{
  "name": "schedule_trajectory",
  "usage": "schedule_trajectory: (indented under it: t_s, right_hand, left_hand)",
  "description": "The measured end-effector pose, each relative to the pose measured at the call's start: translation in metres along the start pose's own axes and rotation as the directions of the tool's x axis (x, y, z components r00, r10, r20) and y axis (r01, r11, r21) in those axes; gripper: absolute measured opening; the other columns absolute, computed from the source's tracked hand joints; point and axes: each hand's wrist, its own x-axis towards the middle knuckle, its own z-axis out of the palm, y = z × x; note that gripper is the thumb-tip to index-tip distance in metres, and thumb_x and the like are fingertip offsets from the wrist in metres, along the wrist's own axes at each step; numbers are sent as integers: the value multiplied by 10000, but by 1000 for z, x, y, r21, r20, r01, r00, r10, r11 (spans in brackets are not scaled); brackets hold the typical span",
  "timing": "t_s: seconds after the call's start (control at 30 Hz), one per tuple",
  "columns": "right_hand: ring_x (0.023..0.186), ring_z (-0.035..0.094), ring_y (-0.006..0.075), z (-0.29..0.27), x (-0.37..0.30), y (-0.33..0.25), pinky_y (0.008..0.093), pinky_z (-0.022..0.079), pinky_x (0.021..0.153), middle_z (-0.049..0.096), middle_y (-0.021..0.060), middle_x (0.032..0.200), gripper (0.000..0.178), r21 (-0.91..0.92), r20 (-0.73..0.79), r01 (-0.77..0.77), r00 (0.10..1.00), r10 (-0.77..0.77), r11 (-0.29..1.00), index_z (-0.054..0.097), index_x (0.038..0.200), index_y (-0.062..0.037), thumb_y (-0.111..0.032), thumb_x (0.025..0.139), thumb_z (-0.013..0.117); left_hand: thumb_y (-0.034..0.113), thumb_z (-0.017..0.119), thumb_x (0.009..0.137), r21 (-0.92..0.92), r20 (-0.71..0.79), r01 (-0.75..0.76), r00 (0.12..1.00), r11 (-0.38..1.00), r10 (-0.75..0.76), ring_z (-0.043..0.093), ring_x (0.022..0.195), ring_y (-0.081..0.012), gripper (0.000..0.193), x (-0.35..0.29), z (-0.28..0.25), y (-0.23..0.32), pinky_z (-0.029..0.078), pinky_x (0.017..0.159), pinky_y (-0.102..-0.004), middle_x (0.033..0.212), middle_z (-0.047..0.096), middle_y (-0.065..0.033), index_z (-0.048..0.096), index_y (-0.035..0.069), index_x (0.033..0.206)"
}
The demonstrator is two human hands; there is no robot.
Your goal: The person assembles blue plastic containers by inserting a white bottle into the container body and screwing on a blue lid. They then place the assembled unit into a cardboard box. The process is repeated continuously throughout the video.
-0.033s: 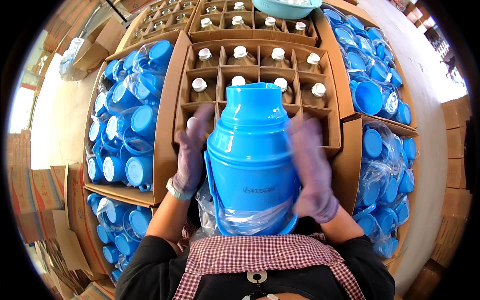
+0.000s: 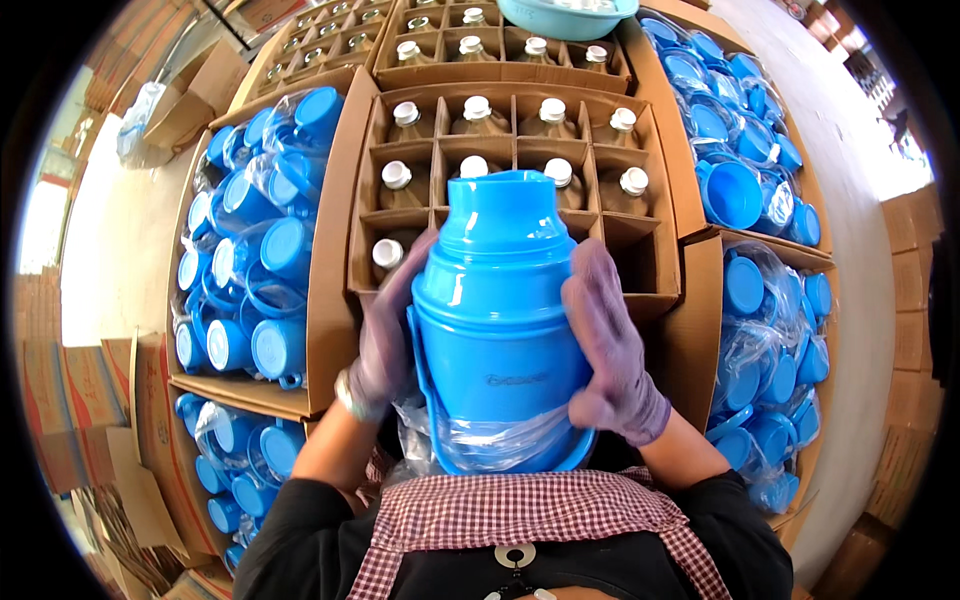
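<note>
Head view: the blue flask [image 2: 500,340] sits between the left hand [image 2: 384,345] and right hand [image 2: 612,345], both sets of fingers straight and close together; uneven pressure, or slippery plastic [image 2: 510,438] below the fingers, could make it tip

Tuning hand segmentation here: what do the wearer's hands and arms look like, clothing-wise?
Left hand and right hand: matching greyish-purple gloves. Pale band at the left wrist, details too small to tell. Forearms uncovered; short black sleeves above. No cables visible.
</note>
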Motion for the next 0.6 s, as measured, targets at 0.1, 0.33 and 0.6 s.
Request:
schedule_trajectory:
  t_s: [0.1,0.33,0.6]
  right_hand:
    - [1437,470,389,-15,-17,32,431,369,1186,513,239,1520,738,286,155,-661,746,647,694,520,1461,31,-584,1069,406]
    - [1433,472,413,-4,-13,17,485,327,1206,544,237,1493,692,191,-15,-270,961,278,944,521,1458,17,-547,1076,401]
    - [1403,521,367,-12,-4,5,499,381,1172,520,213,1531,702,-17,-46,-186,982,185,982,535,1458,36,-539,1087,378]
  left_hand:
    - [347,516,1070,311,102,163,974,936,-204,391,1490,-245,610,-26,19,29,287,1238,-359,1630,394,-147,409,2,1562]
    - [652,531,1001,412,65,-8,998,911,-20,538,1360,-291,882,-18,29,33,399,1175,-407,1548,469,-227,428,-49,1524]
    - [577,381,1089,438,197,-280,957,854,212,580,1327,-325,752,-8,27,32,352,1199,-485,1416,590,-198,555,-98,1371]
